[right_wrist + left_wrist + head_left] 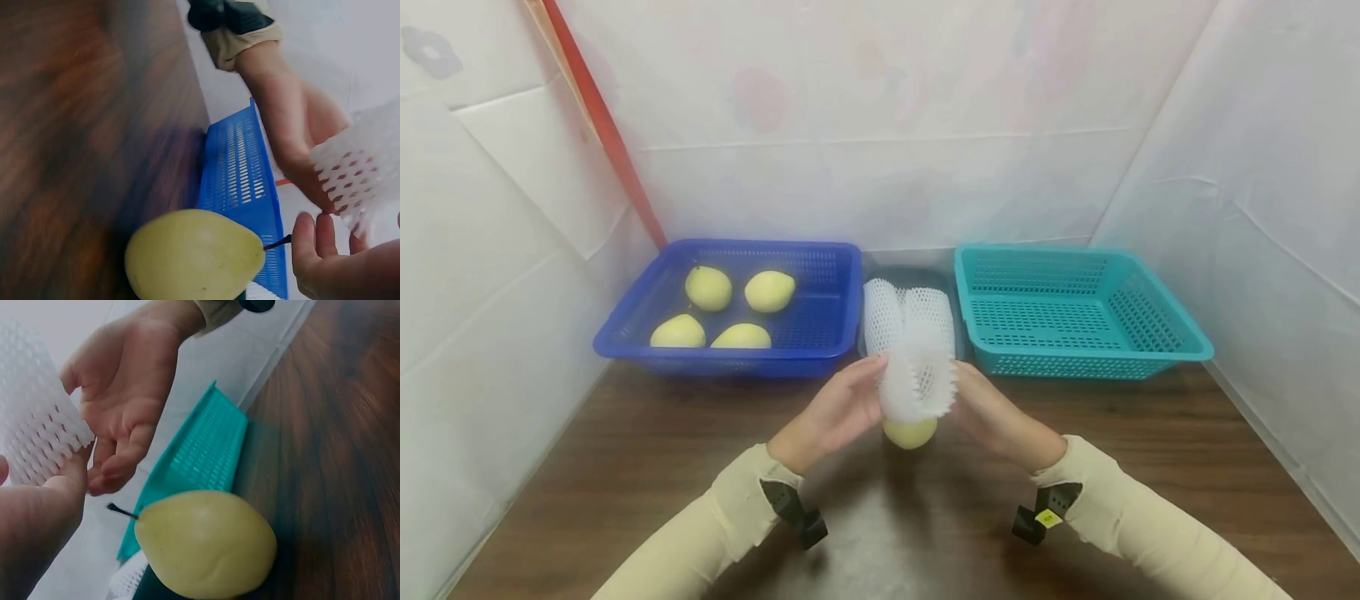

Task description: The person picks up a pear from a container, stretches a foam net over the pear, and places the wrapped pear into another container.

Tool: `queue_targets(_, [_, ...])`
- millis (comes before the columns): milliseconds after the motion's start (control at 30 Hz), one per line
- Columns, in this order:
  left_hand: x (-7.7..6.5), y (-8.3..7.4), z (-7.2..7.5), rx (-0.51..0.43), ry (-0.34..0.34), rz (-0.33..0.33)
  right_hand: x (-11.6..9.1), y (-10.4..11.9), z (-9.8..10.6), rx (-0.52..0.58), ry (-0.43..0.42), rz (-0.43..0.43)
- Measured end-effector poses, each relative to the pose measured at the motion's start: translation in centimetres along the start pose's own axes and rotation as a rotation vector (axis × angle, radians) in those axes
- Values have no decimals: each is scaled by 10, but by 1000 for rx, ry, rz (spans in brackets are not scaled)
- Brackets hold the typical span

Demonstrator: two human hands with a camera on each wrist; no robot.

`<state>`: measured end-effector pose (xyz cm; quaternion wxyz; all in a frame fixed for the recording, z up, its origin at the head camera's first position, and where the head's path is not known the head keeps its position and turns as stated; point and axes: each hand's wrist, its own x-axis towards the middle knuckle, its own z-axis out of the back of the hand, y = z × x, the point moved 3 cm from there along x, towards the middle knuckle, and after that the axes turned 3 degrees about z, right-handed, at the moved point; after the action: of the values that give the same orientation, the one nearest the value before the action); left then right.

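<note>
A white foam net sleeve (917,385) is held between my two hands above the table, its scalloped open end downward. My left hand (844,407) grips its left side. On its right side, my right hand (998,418) holds it, with the fingertips at the lower edge in the left wrist view. Just below the sleeve a yellow-green pear (910,434) rests on the table; the sleeve hides its upper part in the head view. Both wrist views show this pear (206,544) whole, apart from the hands, its dark stem pointing toward the sleeve.
At the left a blue basket (842,333) holds several pears (708,288). A turquoise basket (1037,321) stands at the right. Between them, a dark container (917,273) holds more white foam net sleeves (882,312). Pale sheeted walls (880,192) close in the back and sides.
</note>
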<state>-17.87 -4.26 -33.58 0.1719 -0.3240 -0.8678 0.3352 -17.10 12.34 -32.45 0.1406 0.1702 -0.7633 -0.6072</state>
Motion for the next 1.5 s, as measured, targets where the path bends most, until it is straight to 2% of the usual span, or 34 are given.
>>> queue_targets(67, [0,1,4,-33,-14,14,0,8,-8,124,-17,-45])
queue_targets(267, [0,3,10,-106,-64,47,7,2,-4,440,3,-115])
queue_targets(400, [1,5,12,-137,-105,63,7,-2,-2,503,4,-181])
queue_targets(533, [3,7,17,-114,-142,63,5,-10,1,465,-22,-211])
queue_targets(667, [4,12,26,-35,-206,91,5,-22,6,401,-101,-211])
queue_targets(833, [6,20,42,83,-329,132,5,-36,15,318,-182,-218])
queue_targets(1000, [5,27,56,186,-435,109,6,-47,24,241,-248,-212])
queue_targets(1200, [4,36,66,234,-472,102,7,-59,31,162,-263,-193])
queue_targets(1500, [6,48,74,256,-507,114,11,-74,39,65,-296,-234])
